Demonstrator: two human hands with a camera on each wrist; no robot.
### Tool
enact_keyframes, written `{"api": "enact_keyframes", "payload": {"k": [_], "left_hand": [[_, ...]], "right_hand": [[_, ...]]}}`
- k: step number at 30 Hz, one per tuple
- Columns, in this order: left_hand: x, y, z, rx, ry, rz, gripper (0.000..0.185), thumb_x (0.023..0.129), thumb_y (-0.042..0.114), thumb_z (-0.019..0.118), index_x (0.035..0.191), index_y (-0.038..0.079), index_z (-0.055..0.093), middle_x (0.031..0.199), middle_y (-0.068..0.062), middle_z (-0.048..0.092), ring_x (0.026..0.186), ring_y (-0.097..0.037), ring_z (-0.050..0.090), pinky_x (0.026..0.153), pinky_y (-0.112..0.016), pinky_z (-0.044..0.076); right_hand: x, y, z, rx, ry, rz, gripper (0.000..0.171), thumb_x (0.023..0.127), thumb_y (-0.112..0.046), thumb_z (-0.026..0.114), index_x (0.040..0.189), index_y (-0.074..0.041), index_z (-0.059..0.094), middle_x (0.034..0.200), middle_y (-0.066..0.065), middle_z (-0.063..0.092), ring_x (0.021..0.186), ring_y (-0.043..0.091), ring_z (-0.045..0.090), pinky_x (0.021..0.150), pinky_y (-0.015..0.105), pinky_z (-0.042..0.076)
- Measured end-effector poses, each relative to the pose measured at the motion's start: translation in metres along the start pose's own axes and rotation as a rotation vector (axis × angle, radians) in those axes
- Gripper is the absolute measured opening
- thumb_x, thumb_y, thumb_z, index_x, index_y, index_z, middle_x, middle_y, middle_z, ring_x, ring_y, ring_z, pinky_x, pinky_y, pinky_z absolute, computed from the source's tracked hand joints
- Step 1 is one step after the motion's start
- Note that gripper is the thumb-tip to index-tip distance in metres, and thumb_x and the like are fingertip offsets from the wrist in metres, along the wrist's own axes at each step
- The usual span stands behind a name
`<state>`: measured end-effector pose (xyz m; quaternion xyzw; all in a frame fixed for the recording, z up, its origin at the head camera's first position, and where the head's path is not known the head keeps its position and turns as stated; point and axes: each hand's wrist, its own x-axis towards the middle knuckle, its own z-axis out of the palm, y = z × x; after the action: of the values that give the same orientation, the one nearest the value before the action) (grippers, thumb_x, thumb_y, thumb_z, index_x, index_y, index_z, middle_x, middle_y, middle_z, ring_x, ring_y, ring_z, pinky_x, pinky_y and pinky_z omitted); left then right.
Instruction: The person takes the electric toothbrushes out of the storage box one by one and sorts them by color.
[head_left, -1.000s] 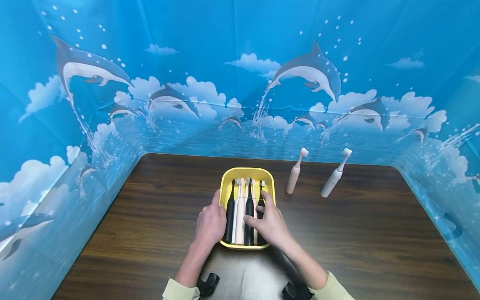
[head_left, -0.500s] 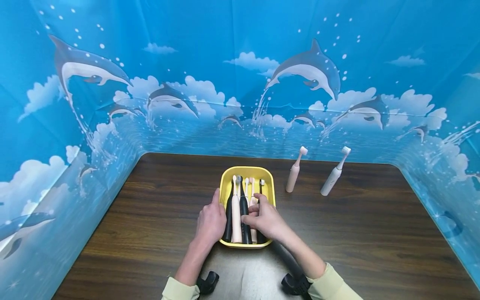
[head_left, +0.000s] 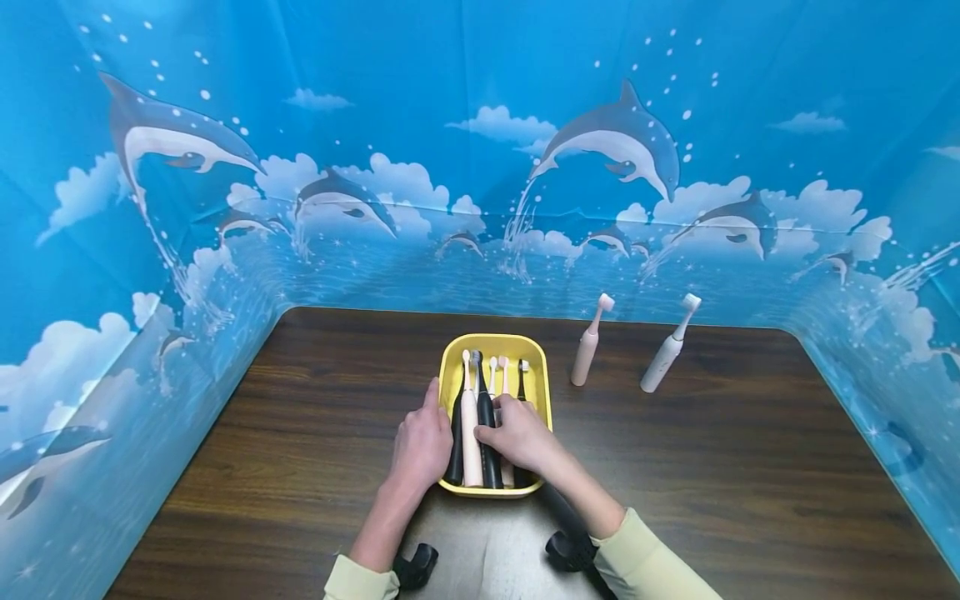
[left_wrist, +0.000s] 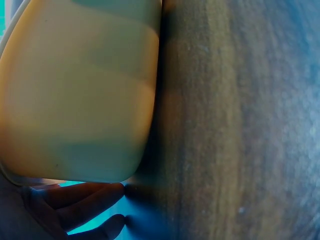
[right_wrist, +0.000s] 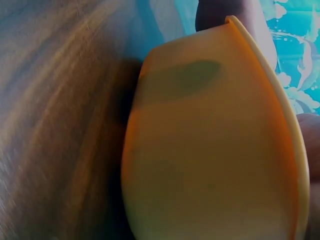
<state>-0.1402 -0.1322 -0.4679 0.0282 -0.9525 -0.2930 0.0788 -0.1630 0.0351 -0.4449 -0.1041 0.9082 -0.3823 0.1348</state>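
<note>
A yellow tray [head_left: 533, 379] holds several electric toothbrushes, lying side by side with their heads at the far end. My left hand [head_left: 422, 446] grips the tray's left wall; in the left wrist view its fingers [left_wrist: 95, 202] reach down the outside, while the thumb is hidden. Inside the tray, my right hand [head_left: 521, 433] pinches a black toothbrush [head_left: 487, 412] around the handle. To its left lie a pale pink toothbrush [head_left: 471, 425] and another black toothbrush [head_left: 457, 442]. Its fingers partly cover the white, pink and black toothbrushes [head_left: 522, 383] on the right.
Right of the tray, a pink electric toothbrush [head_left: 587, 358] and a white electric toothbrush [head_left: 663, 364] stand upright on the dark wooden table [head_left: 315, 400]. A blue dolphin-print cloth [head_left: 397, 267] borders the table at the back and sides.
My right hand has moved left and its fingers have closed in on the black toothbrush. That brush and the pale pink one have shifted left. The left hand has stayed put.
</note>
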Motion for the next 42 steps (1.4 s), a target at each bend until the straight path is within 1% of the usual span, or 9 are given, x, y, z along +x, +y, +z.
{"api": "enact_keyframes", "payload": {"k": [4, 9, 16, 20, 22, 28, 31, 38, 42], "left_hand": [[-0.001, 0.000, 0.000, -0.005, 0.018, 0.014, 0.050, 0.103, 0.009, 0.052, 0.152, 0.000, 0.044, 0.087, -0.030, 0.069, 0.077, -0.044, 0.069, 0.064, -0.056, 0.050], [-0.001, 0.001, 0.000, -0.008, 0.011, 0.014, 0.051, 0.103, 0.009, 0.051, 0.152, 0.000, 0.044, 0.088, -0.029, 0.070, 0.076, -0.043, 0.069, 0.064, -0.055, 0.050], [-0.003, 0.001, 0.002, -0.008, 0.034, 0.033, 0.050, 0.102, 0.008, 0.052, 0.150, 0.000, 0.045, 0.088, -0.031, 0.070, 0.078, -0.046, 0.069, 0.065, -0.057, 0.051], [-0.004, 0.001, 0.002, -0.009, 0.043, 0.040, 0.049, 0.102, 0.009, 0.052, 0.150, 0.000, 0.046, 0.086, -0.031, 0.069, 0.076, -0.046, 0.069, 0.064, -0.057, 0.050], [-0.003, 0.000, 0.002, -0.010, 0.044, 0.040, 0.049, 0.102, 0.009, 0.052, 0.150, 0.000, 0.046, 0.084, -0.030, 0.069, 0.075, -0.045, 0.069, 0.062, -0.057, 0.050], [-0.001, -0.001, 0.002, -0.007, 0.032, 0.030, 0.049, 0.103, 0.009, 0.051, 0.151, 0.000, 0.045, 0.083, -0.028, 0.069, 0.074, -0.043, 0.069, 0.062, -0.056, 0.050], [-0.002, -0.001, 0.002, -0.002, 0.037, 0.033, 0.049, 0.103, 0.009, 0.051, 0.150, 0.000, 0.046, 0.085, -0.030, 0.069, 0.076, -0.046, 0.069, 0.062, -0.058, 0.050], [-0.002, 0.000, 0.002, 0.001, 0.031, 0.024, 0.049, 0.103, 0.010, 0.050, 0.151, 0.001, 0.046, 0.087, -0.031, 0.069, 0.077, -0.047, 0.069, 0.064, -0.058, 0.050], [-0.002, 0.000, 0.001, -0.004, 0.021, 0.020, 0.049, 0.103, 0.010, 0.050, 0.152, 0.000, 0.045, 0.086, -0.030, 0.069, 0.077, -0.046, 0.069, 0.064, -0.058, 0.050]], "right_hand": [[0.001, 0.001, 0.003, 0.013, -0.026, 0.003, 0.045, 0.092, -0.028, 0.073, 0.121, 0.005, 0.061, 0.090, 0.008, 0.064, 0.076, 0.018, 0.060, 0.065, 0.035, 0.051], [-0.001, 0.002, 0.003, 0.059, -0.026, -0.011, 0.043, 0.093, -0.026, 0.073, 0.121, 0.004, 0.060, 0.090, 0.007, 0.063, 0.077, 0.018, 0.061, 0.066, 0.035, 0.052], [-0.009, 0.002, -0.003, 0.196, 0.001, -0.073, 0.044, 0.094, -0.017, 0.072, 0.129, 0.006, 0.058, 0.081, 0.004, 0.061, 0.066, 0.014, 0.060, 0.058, 0.031, 0.050], [-0.014, 0.001, -0.009, 0.283, 0.017, -0.086, 0.042, 0.095, -0.015, 0.071, 0.130, 0.004, 0.058, 0.084, 0.005, 0.061, 0.063, 0.014, 0.059, 0.055, 0.032, 0.051], [-0.016, 0.001, -0.013, 0.337, 0.029, -0.091, 0.042, 0.096, -0.014, 0.071, 0.132, 0.003, 0.057, 0.086, 0.007, 0.062, 0.061, 0.015, 0.061, 0.054, 0.035, 0.053], [-0.025, 0.003, -0.032, 0.450, 0.111, -0.078, 0.046, 0.096, -0.009, 0.071, 0.137, 0.003, 0.054, 0.092, 0.009, 0.066, 0.069, 0.018, 0.066, 0.061, 0.046, 0.058], [-0.028, 0.006, -0.043, 0.490, 0.161, -0.082, 0.043, 0.096, -0.007, 0.070, 0.135, 0.003, 0.055, 0.095, 0.011, 0.068, 0.077, 0.019, 0.066, 0.063, 0.045, 0.059], [-0.039, 0.020, -0.071, 0.494, 0.267, -0.089, 0.044, 0.098, -0.009, 0.068, 0.138, 0.001, 0.053, 0.102, 0.016, 0.068, 0.084, 0.022, 0.069, 0.066, 0.039, 0.060], [-0.046, 0.031, -0.080, 0.464, 0.330, -0.098, 0.044, 0.099, -0.010, 0.068, 0.138, 0.002, 0.052, 0.104, 0.018, 0.067, 0.086, 0.024, 0.068, 0.069, 0.043, 0.060]]}}
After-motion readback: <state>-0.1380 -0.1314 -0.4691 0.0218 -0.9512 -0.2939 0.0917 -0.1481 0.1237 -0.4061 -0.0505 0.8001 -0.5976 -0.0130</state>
